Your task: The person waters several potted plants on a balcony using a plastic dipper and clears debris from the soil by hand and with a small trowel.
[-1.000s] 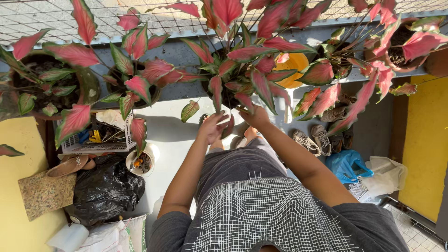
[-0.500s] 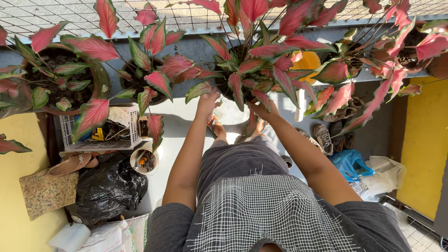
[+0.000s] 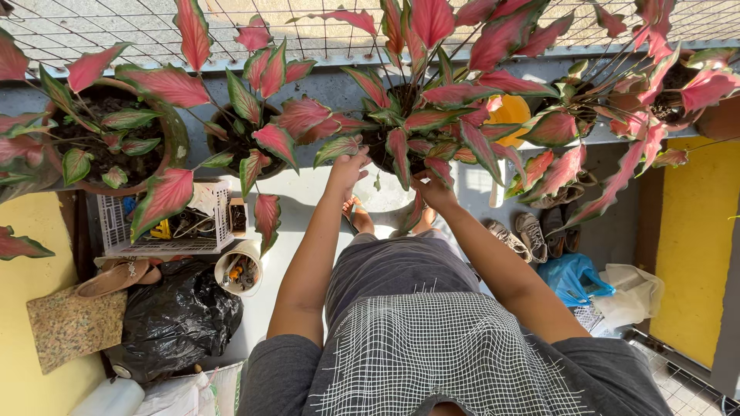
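1. Potted plant (image 3: 420, 115) with red-and-green leaves sits in the middle of a ledge (image 3: 308, 81), one of four such pots lined along it.
2. Both hands reach up to its pot: left hand (image 3: 347, 166) at the left side, right hand (image 3: 433, 189) at the right.
3. Leaves hide the fingers; whether they grip is unclear.
4. Below lie one white basket (image 3: 166, 223), one black bag (image 3: 177, 312) and several shoes (image 3: 524, 231).

Both arms stretched forward and up, left hand (image 3: 347, 168) and right hand (image 3: 433, 189) raised side by side at the far end, fingers curled, wrists slightly bent.
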